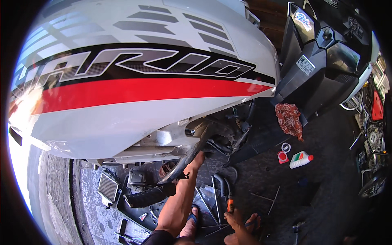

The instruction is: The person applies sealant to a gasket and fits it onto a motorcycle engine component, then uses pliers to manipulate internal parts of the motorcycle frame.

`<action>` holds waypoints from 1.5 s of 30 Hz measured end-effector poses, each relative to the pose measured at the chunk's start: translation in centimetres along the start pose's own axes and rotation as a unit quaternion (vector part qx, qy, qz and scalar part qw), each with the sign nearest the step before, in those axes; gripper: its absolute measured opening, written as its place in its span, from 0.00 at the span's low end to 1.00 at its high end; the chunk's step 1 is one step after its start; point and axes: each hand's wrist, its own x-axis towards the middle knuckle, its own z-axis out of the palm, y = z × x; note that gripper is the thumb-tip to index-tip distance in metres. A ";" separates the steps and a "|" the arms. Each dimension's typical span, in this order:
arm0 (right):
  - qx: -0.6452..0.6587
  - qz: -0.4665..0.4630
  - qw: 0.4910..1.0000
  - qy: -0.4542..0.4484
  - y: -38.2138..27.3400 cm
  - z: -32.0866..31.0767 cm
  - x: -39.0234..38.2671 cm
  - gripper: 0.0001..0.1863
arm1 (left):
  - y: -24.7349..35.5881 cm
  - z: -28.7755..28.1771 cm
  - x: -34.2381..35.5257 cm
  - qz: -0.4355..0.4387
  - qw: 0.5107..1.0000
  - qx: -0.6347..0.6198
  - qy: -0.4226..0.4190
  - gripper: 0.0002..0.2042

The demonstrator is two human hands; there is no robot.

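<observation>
The white scooter body panel [147, 110] with a red stripe fills the upper left. My left arm reaches up beneath it, and my left hand [199, 159] is at the bare frame and mechanical parts [220, 134]; its fingers are mostly hidden there. Lower down, near my feet, my right hand [233, 220] is closed around an orange-handled tool [230, 205], whose working end I cannot make out. A thick black hose [220, 185] lies just beyond that handle. The black footrest bar [151, 196] juts out left of my left forearm.
On the floor sit a radiator [108, 187], a tray of small parts [132, 230], a T-handle wrench [269, 199] and long metal rods [206, 208]. To the right are a red patterned rag [289, 120], a white bottle [301, 159] and another scooter [326, 61].
</observation>
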 end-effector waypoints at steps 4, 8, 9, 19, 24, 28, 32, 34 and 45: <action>0.070 -0.030 0.993 -0.093 -4.5 0.1 -2.4 0.14 | 0.8 -0.6 0.5 -0.188 0.945 -0.230 -0.135 0.08; 0.065 -0.133 0.978 -0.147 -8.0 -0.1 -5.2 0.17 | 4.4 -2.4 -0.4 -0.160 0.771 -0.611 -0.079 0.16; 0.075 -0.160 0.971 -0.162 -8.9 -0.1 -5.9 0.18 | 5.0 -3.2 -0.5 -0.159 0.721 -0.671 -0.064 0.17; 0.504 -0.125 0.763 -0.385 -26.0 0.0 -11.5 0.36 | 2.7 -2.3 -0.5 -0.130 0.530 -0.828 -0.126 0.21; 0.603 -0.098 0.648 -0.456 -29.4 1.6 -8.2 0.43 | 2.6 -2.9 -1.2 -0.177 0.563 -0.799 -0.111 0.21; 0.642 -0.086 0.583 -0.491 -31.5 1.7 -7.2 0.47 | 2.2 -3.5 -1.6 -0.200 0.579 -0.783 -0.107 0.21; 0.657 -0.099 0.522 -0.536 -31.7 2.1 -5.4 0.48 | 2.2 -3.5 -1.5 -0.219 0.592 -0.769 -0.104 0.21; 0.663 -0.106 0.515 -0.534 -32.0 2.2 -4.9 0.47 | 2.0 -4.2 -2.1 -0.227 0.600 -0.760 -0.103 0.21; 0.636 -0.123 0.483 -0.589 -32.2 2.0 -3.0 0.49 | 1.4 -4.6 -3.0 -0.243 0.624 -0.737 -0.094 0.21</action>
